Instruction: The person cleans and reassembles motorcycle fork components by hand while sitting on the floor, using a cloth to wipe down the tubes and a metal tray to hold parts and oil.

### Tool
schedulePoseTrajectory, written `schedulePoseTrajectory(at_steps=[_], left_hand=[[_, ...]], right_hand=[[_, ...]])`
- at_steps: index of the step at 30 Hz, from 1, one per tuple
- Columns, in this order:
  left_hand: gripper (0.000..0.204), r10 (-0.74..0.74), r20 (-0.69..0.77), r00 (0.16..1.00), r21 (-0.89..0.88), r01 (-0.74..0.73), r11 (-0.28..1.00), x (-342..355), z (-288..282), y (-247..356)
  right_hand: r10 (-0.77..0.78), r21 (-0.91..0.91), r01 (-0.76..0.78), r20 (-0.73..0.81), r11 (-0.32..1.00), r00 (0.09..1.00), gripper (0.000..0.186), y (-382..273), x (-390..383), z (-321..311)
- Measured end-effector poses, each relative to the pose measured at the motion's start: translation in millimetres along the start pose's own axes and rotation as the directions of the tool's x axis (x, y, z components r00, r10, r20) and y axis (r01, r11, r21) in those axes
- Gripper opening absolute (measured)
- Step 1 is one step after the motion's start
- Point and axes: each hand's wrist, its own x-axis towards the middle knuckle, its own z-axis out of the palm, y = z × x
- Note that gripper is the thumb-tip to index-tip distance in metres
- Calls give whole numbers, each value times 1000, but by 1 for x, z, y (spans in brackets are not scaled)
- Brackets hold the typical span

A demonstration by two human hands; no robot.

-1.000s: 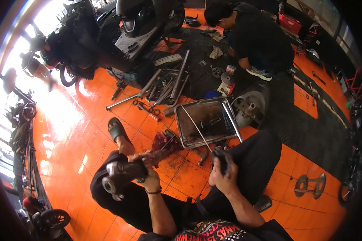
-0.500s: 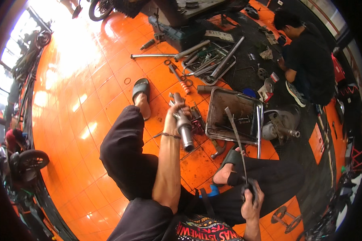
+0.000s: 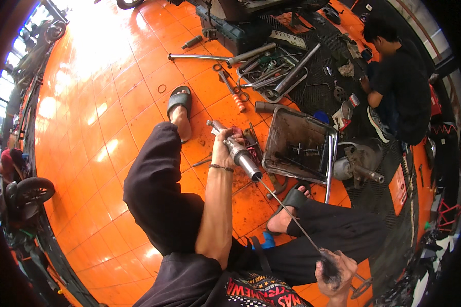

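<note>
My left hand [image 3: 223, 146] is closed round a silver metal cylinder [image 3: 246, 162], tilted with its open end toward me. A long thin metal rod [image 3: 297, 224] runs from that end down to my right hand [image 3: 338, 271], which is closed on its dark, blackened handle; the handle's details are hard to make out. The rod's tip is at or inside the cylinder's mouth; I cannot tell how far. Beneath the cylinder lie some dark red and metal items [image 3: 252, 140], partly hidden. A hammer [image 3: 275, 188] lies beside my sandalled foot.
A grimy metal tray [image 3: 270, 128], another tray piled with tubes and tools [image 3: 291, 77], a coil-spring shock [image 3: 235, 97] and a large metal housing [image 3: 351, 163] lie ahead. A co-worker [image 3: 402, 92] crouches on the black mat at right. A scooter [image 3: 225, 10] stands behind; motorcycle parts line the left.
My view has tipped downward. My left hand turned the cylinder upright from sideways, then angled it toward the rod. My right hand moved down and right; the rod now meets the cylinder's end.
</note>
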Motion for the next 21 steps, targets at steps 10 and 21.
schedulePoseTrajectory(at_steps=[10,21], left_hand=[[28,370,17,929,481,-332,812,-29,26,-30],[31,301,111,947,532,-313,787,-48,44,-37]], right_hand=[[104,125,-107,29,986,994,29,0,31,53],[358,837,-547,518,-23,777,13,22,48,134]])
